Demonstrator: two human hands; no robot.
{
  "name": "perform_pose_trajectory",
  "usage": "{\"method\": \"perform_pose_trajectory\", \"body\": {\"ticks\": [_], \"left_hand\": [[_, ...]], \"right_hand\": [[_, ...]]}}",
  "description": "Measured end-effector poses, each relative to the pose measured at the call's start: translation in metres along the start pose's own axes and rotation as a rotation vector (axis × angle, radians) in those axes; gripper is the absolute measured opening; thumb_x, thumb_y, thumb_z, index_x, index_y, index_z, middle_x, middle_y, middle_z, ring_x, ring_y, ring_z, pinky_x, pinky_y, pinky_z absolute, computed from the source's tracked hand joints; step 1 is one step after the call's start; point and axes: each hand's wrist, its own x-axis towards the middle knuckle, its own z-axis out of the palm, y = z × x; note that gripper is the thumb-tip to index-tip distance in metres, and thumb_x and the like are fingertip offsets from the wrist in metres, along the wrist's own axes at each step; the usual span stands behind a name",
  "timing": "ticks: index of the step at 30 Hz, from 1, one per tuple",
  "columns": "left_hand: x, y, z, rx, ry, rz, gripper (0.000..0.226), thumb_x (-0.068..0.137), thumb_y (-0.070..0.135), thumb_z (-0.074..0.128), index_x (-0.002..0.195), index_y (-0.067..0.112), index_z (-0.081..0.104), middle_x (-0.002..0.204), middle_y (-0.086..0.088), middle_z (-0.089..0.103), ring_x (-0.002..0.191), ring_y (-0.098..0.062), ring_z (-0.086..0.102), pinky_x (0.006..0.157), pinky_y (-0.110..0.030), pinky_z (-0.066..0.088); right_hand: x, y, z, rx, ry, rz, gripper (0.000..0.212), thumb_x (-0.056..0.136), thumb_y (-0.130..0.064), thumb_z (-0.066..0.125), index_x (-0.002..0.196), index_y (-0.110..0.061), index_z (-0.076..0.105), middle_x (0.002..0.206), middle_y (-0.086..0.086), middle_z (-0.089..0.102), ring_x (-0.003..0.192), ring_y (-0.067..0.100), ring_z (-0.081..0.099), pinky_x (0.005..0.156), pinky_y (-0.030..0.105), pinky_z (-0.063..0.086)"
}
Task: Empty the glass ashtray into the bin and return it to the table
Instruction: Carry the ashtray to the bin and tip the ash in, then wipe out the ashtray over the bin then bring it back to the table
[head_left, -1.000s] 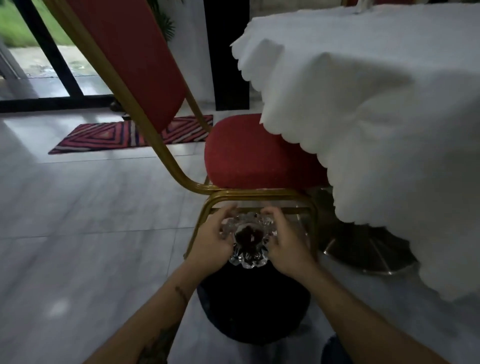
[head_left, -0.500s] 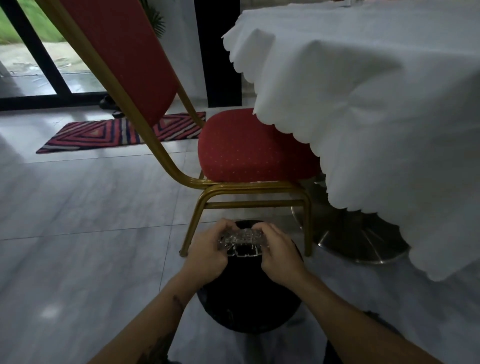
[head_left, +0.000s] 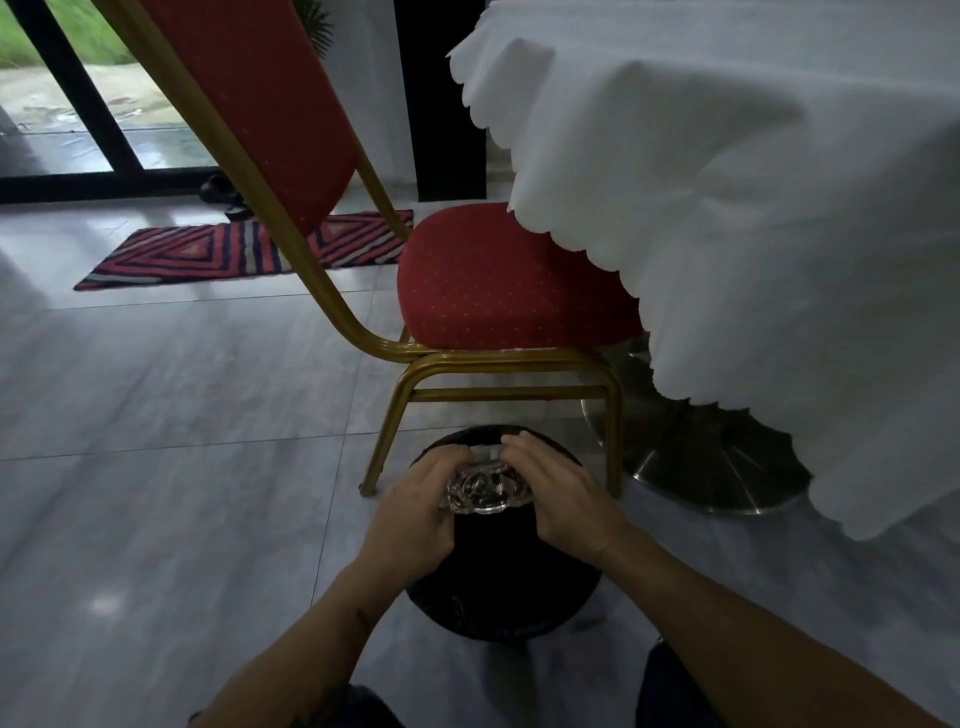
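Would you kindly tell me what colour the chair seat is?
Red with small pale dots, on the chair seat in the head view.

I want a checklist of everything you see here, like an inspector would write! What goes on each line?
Surface: grey tiled floor, bare near the bin.
Job's things: glass ashtray held over the black bin; the table is under a white tablecloth.
Clutter: nothing seen on the floor by the bin.
Hands: left hand and right hand grip the ashtray from either side.
Cables: nothing seen.
Surroundings: red chair with gold frame just behind the bin, metal table base, striped rug, dark shoes by the glass door.
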Motion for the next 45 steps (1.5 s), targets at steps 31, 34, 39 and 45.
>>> {"method": "perform_pose_trajectory", "body": {"ticks": [31,34,39,45], "left_hand": [[0.02,-0.005,-0.037,0.307,0.092,0.295,0.059,0.084,0.002,0.068,0.139,0.017,0.055,0.144,-0.004,0.056,0.132,-0.026,0.053,0.106,-0.04,0.05],[0.019,-0.006,-0.035,0.325,0.086,0.3,0.058,0.084,0.002,0.066,0.139,0.016,0.055,0.144,-0.004,0.056,0.132,-0.027,0.053,0.104,-0.041,0.052],[0.018,-0.006,-0.039,0.341,0.087,0.329,0.058,0.085,0.002,0.063,0.14,0.016,0.054,0.144,-0.006,0.056,0.131,-0.029,0.053,0.104,-0.042,0.052],[0.02,-0.007,-0.044,0.341,0.093,0.333,0.062,0.083,-0.001,0.066,0.141,0.018,0.052,0.145,-0.005,0.055,0.131,-0.029,0.053,0.104,-0.042,0.052]], "right_hand": [[0.023,-0.008,-0.064,-0.169,0.029,-0.348,0.034,0.091,-0.022,0.042,0.124,-0.016,0.048,0.148,0.024,0.049,0.14,0.042,0.041,0.075,0.041,0.061],[0.023,-0.006,-0.059,-0.166,-0.019,-0.323,0.038,0.089,-0.016,0.051,0.126,-0.016,0.047,0.151,0.023,0.044,0.143,0.041,0.036,0.076,0.045,0.063],[0.023,-0.008,-0.061,-0.162,-0.007,-0.331,0.038,0.089,-0.015,0.054,0.126,-0.017,0.046,0.151,0.023,0.044,0.143,0.04,0.037,0.072,0.042,0.064],[0.026,-0.011,-0.063,-0.127,-0.004,-0.324,0.04,0.087,-0.015,0.056,0.126,-0.016,0.048,0.151,0.021,0.043,0.143,0.04,0.038,0.074,0.045,0.064]]}}
